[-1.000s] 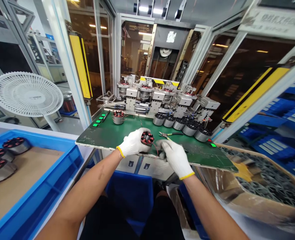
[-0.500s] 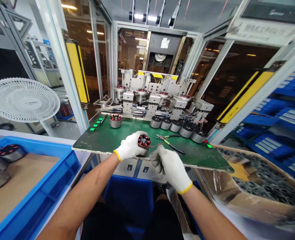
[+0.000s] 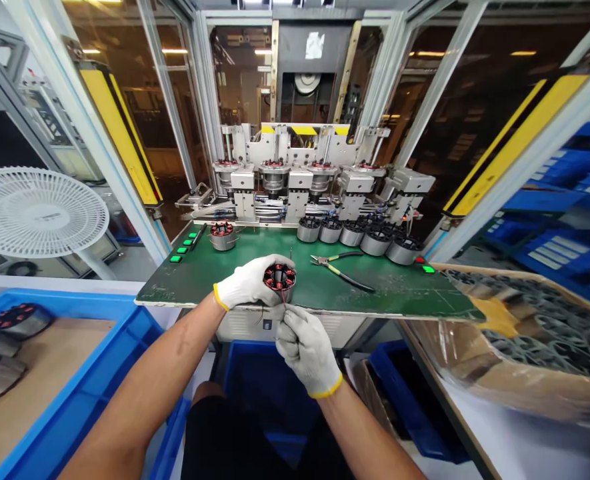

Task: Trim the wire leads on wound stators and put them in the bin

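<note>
My left hand [image 3: 249, 283], in a white glove, grips a motor stator [image 3: 281, 280] with red copper windings at the front edge of the green table. Below it my right hand [image 3: 302, 343], gloved too, pinches the thin wire leads [image 3: 284, 300] that hang from the stator's near side. To the right lie cutting pliers [image 3: 342, 270] with black and yellow-green handles, their jaws apart. Another wound stator [image 3: 223, 237] stands at the table's back left with loose wire ends. Several stators with black tops [image 3: 352, 233] form a row at the back right.
A winding machine [image 3: 299, 173] stands behind the green tabletop [image 3: 215, 280], holding several stators. On the left are a blue crate [image 3: 109, 360] with wound stators and a white fan [image 3: 45, 213]. A carton [image 3: 499, 360] of grey-black parts sits right. Below is a blue bin [image 3: 269, 387].
My right hand has moved left and down, from beside the stator to just below it, drawing the wires toward me. The stator has turned in my left hand. The camera view has shifted.
</note>
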Action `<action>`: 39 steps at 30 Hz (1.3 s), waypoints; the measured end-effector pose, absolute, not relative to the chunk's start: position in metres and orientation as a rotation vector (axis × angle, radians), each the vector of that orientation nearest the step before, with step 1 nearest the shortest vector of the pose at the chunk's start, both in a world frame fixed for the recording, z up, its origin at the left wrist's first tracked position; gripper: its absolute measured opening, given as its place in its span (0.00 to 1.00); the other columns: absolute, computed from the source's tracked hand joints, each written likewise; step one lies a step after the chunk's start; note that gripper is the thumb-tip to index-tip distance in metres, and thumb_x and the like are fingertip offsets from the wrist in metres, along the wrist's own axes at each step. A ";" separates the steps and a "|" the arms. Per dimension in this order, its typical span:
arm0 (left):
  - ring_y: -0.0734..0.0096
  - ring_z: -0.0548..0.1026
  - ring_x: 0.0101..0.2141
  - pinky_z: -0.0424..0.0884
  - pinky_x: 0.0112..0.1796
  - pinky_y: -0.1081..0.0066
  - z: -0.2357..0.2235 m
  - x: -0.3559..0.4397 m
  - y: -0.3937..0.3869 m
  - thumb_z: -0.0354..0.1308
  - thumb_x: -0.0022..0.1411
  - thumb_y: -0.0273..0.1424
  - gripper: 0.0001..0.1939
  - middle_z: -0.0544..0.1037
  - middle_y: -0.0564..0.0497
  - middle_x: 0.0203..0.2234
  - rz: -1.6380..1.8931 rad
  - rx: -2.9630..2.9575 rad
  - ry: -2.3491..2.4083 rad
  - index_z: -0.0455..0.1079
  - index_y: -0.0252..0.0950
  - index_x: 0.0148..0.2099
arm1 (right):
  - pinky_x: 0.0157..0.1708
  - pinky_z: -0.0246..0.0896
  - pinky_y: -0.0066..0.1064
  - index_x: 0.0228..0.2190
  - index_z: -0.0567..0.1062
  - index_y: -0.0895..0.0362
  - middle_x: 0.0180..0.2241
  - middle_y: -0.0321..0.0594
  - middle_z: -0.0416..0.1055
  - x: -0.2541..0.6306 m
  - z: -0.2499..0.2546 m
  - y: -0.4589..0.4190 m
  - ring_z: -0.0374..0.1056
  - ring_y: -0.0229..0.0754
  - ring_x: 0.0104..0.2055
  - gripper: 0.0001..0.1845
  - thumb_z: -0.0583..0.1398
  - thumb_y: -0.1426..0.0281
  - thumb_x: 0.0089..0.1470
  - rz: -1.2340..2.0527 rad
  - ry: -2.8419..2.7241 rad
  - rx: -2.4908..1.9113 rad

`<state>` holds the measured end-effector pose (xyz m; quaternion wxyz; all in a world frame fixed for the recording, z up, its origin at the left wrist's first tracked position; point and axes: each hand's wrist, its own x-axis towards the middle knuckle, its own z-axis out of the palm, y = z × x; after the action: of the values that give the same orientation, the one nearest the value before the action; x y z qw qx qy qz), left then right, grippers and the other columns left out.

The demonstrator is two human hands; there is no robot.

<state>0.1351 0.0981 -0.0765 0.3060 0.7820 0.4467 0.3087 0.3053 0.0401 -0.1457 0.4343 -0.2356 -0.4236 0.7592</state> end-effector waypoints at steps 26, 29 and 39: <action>0.54 0.74 0.46 0.66 0.49 0.60 -0.084 0.161 0.064 0.66 0.40 0.47 0.39 0.75 0.50 0.47 0.892 1.826 1.859 0.62 0.47 0.56 | 0.36 0.68 0.28 0.50 0.71 0.52 0.46 0.36 0.73 0.348 -0.100 0.114 0.69 0.33 0.28 0.23 0.51 0.75 0.53 0.678 -1.948 -0.946; 0.58 0.74 0.44 0.68 0.46 0.65 -0.085 0.156 0.069 0.66 0.42 0.44 0.35 0.76 0.50 0.45 0.919 1.878 1.772 0.65 0.43 0.54 | 0.40 0.67 0.29 0.48 0.73 0.55 0.44 0.38 0.74 0.339 -0.106 0.125 0.71 0.36 0.34 0.22 0.51 0.77 0.53 0.648 -2.089 -0.899; 0.49 0.72 0.45 0.67 0.47 0.55 -0.093 0.172 0.034 0.68 0.34 0.34 0.36 0.75 0.46 0.43 1.116 1.685 1.752 0.66 0.42 0.50 | 0.42 0.62 0.37 0.50 0.72 0.60 0.43 0.49 0.73 0.342 -0.107 0.083 0.70 0.47 0.41 0.21 0.48 0.74 0.57 -0.057 -2.338 -1.044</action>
<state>0.1716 0.0336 -0.0929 0.2313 0.6129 0.6373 0.4058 0.3424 0.0827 -0.1065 0.2862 -0.3905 -0.8747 -0.0215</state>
